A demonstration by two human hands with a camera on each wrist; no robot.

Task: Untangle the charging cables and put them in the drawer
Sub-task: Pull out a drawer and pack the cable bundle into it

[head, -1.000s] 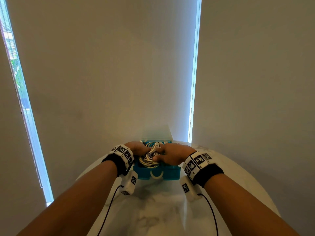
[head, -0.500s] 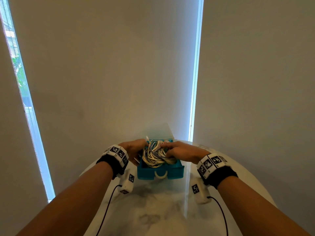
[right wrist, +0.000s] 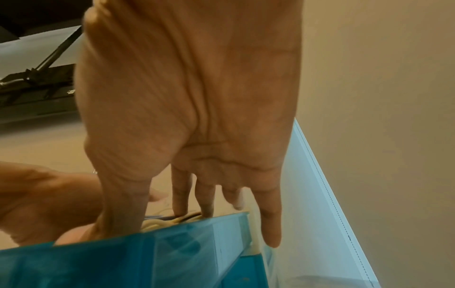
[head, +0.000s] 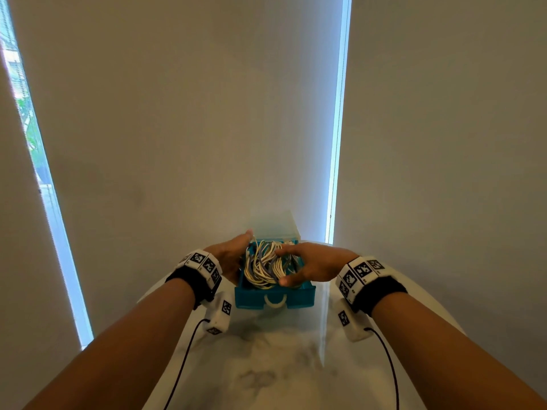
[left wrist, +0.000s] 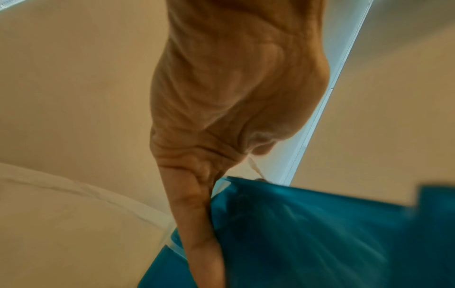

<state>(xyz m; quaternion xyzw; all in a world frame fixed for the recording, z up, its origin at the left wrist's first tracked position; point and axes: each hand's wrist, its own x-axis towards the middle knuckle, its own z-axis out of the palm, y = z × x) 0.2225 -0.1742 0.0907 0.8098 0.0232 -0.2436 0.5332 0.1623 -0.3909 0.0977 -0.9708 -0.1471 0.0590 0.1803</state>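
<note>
A teal drawer [head: 275, 297] sits pulled out on a white marble table [head: 275, 371], its pale curved handle [head: 275, 301] facing the near edge. A loose bundle of white and grey charging cables [head: 265, 266] lies heaped inside the drawer, rising above its rim. The left hand [head: 229, 257] stands at the drawer's left side with fingers straight and relaxed, grasping nothing, its edge against the left wall in the left wrist view. The right hand [head: 310, 264] reaches over from the right, fingers extended and resting on top of the cables, thumb near the front rim, nothing pinched. A translucent housing [head: 278, 229] stands behind the drawer on the far side
</note>
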